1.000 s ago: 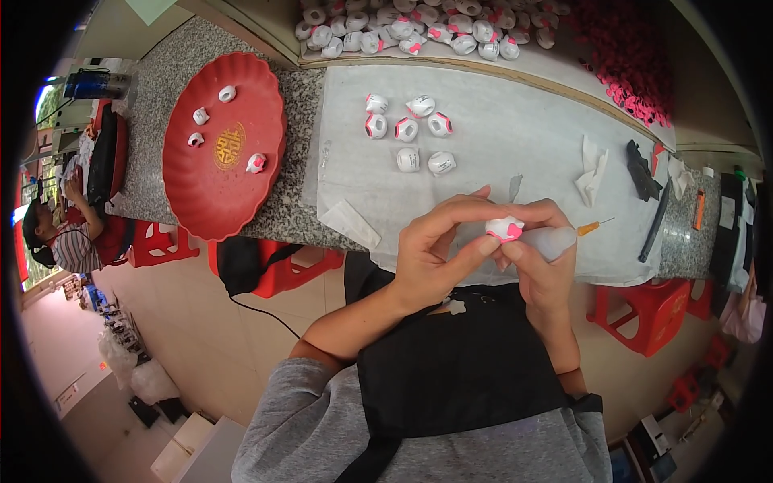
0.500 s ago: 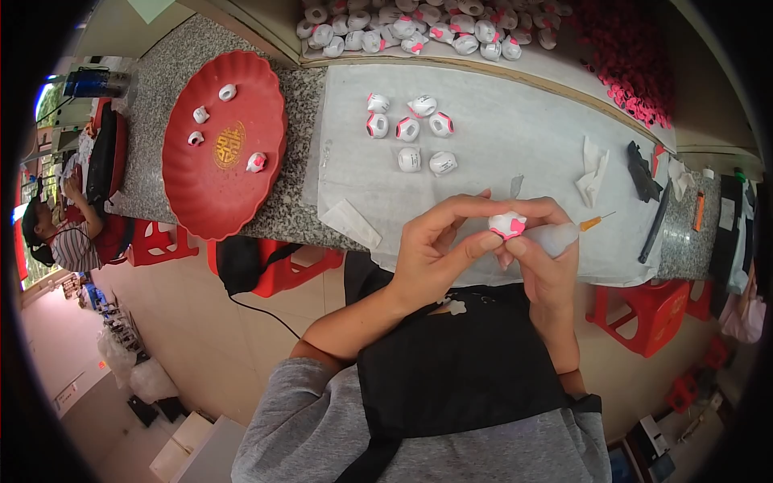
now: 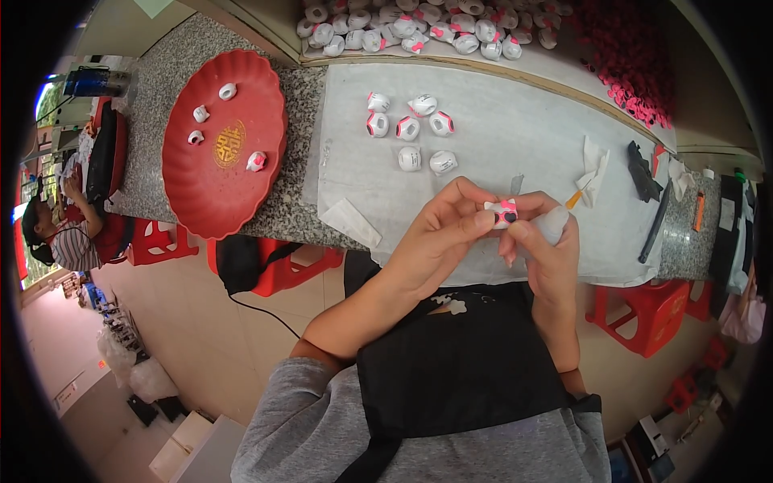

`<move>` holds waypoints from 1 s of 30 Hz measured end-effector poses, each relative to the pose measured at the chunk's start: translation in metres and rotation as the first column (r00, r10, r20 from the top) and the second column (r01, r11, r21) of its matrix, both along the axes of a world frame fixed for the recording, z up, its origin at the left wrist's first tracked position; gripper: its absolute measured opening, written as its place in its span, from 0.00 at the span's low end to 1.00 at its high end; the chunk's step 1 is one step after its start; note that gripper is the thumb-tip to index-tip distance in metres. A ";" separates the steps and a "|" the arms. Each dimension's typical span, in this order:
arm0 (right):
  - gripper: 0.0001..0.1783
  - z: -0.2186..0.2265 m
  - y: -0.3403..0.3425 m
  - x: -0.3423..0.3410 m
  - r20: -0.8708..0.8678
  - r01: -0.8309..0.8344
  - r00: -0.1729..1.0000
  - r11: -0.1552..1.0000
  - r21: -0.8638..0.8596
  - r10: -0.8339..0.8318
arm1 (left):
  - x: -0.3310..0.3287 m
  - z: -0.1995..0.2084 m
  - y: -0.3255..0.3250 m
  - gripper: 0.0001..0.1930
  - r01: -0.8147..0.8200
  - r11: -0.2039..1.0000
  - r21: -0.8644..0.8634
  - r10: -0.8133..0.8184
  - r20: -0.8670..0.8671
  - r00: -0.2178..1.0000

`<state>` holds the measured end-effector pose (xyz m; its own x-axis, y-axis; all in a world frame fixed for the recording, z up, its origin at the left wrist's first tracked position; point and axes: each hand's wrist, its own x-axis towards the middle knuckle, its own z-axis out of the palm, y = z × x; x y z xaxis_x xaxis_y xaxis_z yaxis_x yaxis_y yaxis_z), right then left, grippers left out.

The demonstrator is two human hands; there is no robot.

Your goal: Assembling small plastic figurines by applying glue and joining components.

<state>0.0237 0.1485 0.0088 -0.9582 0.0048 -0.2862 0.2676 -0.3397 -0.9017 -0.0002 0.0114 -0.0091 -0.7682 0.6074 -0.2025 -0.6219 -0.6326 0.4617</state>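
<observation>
Head | left fingers pinch pink piece | right fingers likewise, plus bottle | around: white pieces, red tray

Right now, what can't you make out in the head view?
All in the head view:
Held pink-and-white piece: underside hidden behind the fingers of the left hand.
Translucent bottle: partly covered by the right hand.
Heap of white pieces: cut off by the top edge.
Co-worker's hand: detail too small.
</observation>
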 end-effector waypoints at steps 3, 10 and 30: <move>0.11 -0.002 0.001 0.001 -0.009 -0.004 1.000 1.000 0.002 0.004 | 0.002 -0.006 0.001 0.08 0.030 0.999 0.037 -0.031 0.028 0.999; 0.10 -0.005 -0.001 0.001 -0.064 -0.006 0.998 0.995 -0.104 0.000 | 0.004 0.011 -0.002 0.07 -0.138 0.945 -0.295 0.059 -0.261 0.964; 0.18 -0.005 0.007 -0.004 -0.153 0.066 0.986 0.997 -0.027 -0.069 | -0.039 -0.011 -0.068 0.18 -0.833 0.069 -0.549 -0.385 -0.785 0.486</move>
<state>0.0198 0.1557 0.0042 -0.9884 0.0664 -0.1365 0.1025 -0.3719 -0.9226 -0.0387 -0.0570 -0.0201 -0.9328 0.1509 0.3273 0.3471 0.6207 0.7030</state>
